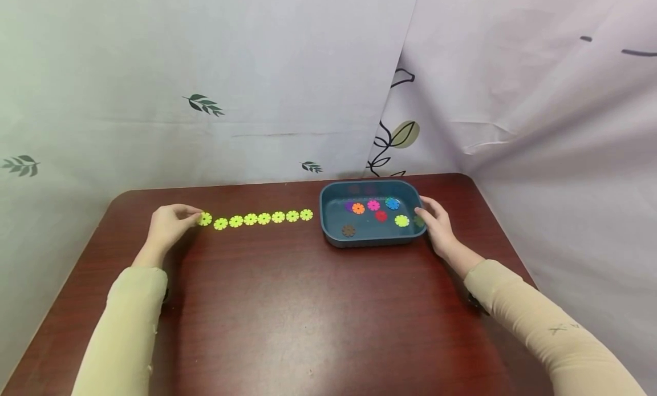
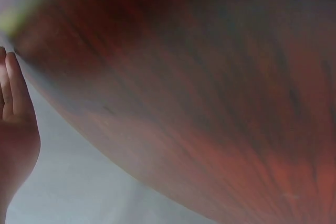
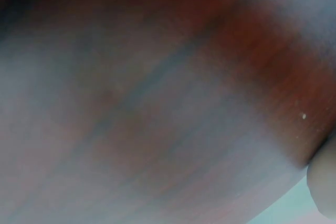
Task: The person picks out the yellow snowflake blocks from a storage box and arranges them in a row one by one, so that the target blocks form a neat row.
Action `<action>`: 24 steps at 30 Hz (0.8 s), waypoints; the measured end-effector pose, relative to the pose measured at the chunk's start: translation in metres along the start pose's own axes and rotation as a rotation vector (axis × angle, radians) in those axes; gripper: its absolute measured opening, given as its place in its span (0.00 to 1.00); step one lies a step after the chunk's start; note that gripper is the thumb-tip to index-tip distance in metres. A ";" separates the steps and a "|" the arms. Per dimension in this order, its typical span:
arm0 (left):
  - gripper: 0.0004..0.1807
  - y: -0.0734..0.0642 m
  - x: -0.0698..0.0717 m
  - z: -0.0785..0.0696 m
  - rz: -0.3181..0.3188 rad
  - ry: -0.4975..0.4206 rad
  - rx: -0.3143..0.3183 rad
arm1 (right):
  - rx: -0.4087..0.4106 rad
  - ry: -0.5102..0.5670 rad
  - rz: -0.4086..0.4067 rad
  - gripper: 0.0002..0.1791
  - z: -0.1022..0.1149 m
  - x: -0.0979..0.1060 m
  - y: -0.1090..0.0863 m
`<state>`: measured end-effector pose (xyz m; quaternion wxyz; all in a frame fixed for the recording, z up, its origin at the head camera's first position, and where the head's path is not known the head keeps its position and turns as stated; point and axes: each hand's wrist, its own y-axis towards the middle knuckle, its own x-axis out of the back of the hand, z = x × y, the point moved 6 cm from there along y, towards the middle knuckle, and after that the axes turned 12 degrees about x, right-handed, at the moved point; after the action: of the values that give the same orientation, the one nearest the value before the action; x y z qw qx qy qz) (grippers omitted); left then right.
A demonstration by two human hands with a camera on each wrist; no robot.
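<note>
In the head view my left hand (image 1: 171, 227) pinches a yellow-green snowflake disc (image 1: 205, 218) between thumb and index finger, at the left end of a row of like discs (image 1: 264, 218). That disc sits slightly higher than its neighbour. At the right, my right hand (image 1: 436, 225) grips the right rim of a dark blue tray (image 1: 374, 242), its thumb over the edge. Inside the tray lie loose discs, among them an orange disc (image 1: 358, 208), a brown disc (image 1: 348, 230) and a yellow-green disc (image 1: 402, 221). The left wrist view catches part of the left hand (image 2: 16, 114), blurred.
Everything rests on a reddish-brown wooden table (image 1: 308, 304) with rounded far corners. A pale curtain (image 1: 256, 99) with leaf prints hangs behind the table and along its right side.
</note>
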<state>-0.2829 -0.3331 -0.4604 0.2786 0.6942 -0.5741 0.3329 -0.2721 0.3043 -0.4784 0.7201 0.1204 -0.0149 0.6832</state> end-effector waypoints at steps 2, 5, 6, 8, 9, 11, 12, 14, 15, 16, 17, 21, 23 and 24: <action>0.15 0.001 0.000 0.002 0.019 0.001 0.002 | 0.000 -0.002 0.003 0.29 0.000 0.000 0.000; 0.15 0.001 0.000 0.003 0.032 0.007 -0.001 | -0.004 -0.004 0.007 0.29 -0.001 0.000 0.001; 0.15 0.001 0.000 0.003 0.035 0.006 -0.001 | -0.006 -0.005 0.008 0.29 -0.001 0.000 0.001; 0.15 0.001 0.000 0.002 0.037 0.004 -0.001 | -0.008 -0.005 0.008 0.29 -0.001 0.000 0.002; 0.15 0.001 0.000 0.001 0.037 0.004 -0.002 | -0.009 -0.005 0.008 0.29 -0.001 0.000 0.002; 0.14 0.001 -0.001 0.001 0.035 0.009 -0.003 | -0.008 -0.006 0.009 0.29 -0.001 0.000 0.002; 0.14 0.001 -0.001 0.000 0.032 0.012 -0.006 | -0.008 -0.004 0.008 0.29 -0.001 0.000 0.002; 0.13 0.001 -0.002 -0.002 0.026 0.024 -0.018 | -0.008 -0.003 0.009 0.29 -0.001 0.000 0.001; 0.13 0.001 -0.003 -0.002 0.022 0.031 -0.025 | -0.008 -0.003 0.009 0.29 -0.001 0.000 0.001; 0.12 0.001 -0.003 -0.003 0.019 0.037 -0.031 | -0.008 0.000 0.010 0.30 -0.001 0.000 0.001; 0.12 0.001 -0.004 -0.003 0.015 0.043 -0.038 | -0.009 0.004 0.009 0.30 0.000 0.000 0.001; 0.11 0.000 -0.006 -0.005 0.014 0.051 -0.052 | -0.009 0.008 0.011 0.30 0.000 -0.001 0.000; 0.11 0.000 -0.006 -0.006 0.011 0.055 -0.053 | -0.009 0.010 0.012 0.30 0.001 -0.001 0.000; 0.10 0.000 -0.006 -0.006 0.009 0.055 -0.051 | -0.008 0.010 0.012 0.29 0.001 -0.001 0.000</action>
<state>-0.2840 -0.3250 -0.4614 0.3104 0.6748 -0.5777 0.3385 -0.2719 0.3031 -0.4777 0.7163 0.1140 -0.0150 0.6882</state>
